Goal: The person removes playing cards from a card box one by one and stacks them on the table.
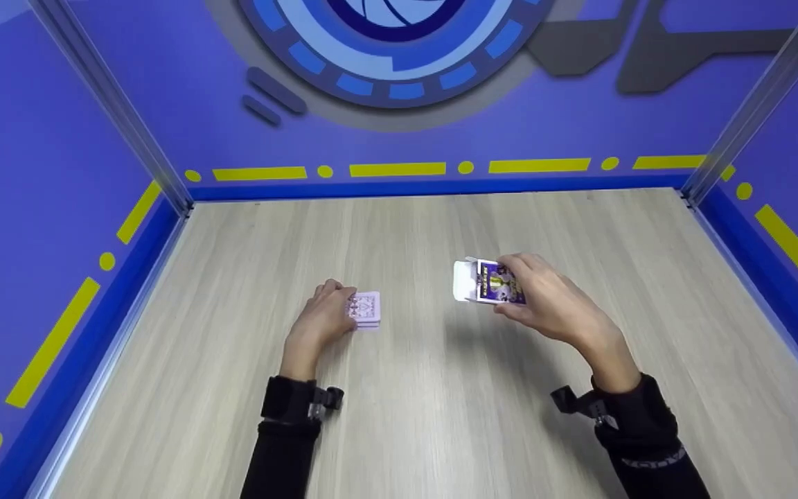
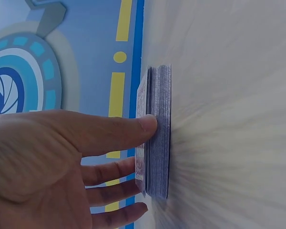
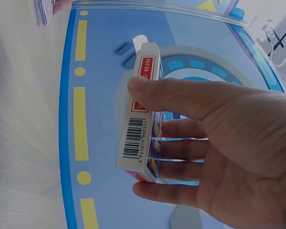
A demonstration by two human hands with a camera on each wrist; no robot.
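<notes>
A deck of playing cards (image 1: 366,309) with a pale patterned back lies on the table, left of the middle. My left hand (image 1: 323,312) grips it by its edges; in the left wrist view the thumb (image 2: 145,125) presses the near side of the cards (image 2: 159,157) and the fingers reach round the far side. Held above the table to the right is a small card box (image 1: 499,283), purple and yellow on its face, its white flap open toward the left. My right hand (image 1: 548,298) pinches this box; the right wrist view shows the thumb on its barcoded side (image 3: 135,138).
The wood-grain table (image 1: 406,416) is bounded by blue panels with yellow markings (image 1: 399,169) at the back and on both sides. Metal posts (image 1: 122,111) stand at the back corners. Each wrist wears a black band with a small camera (image 1: 330,397).
</notes>
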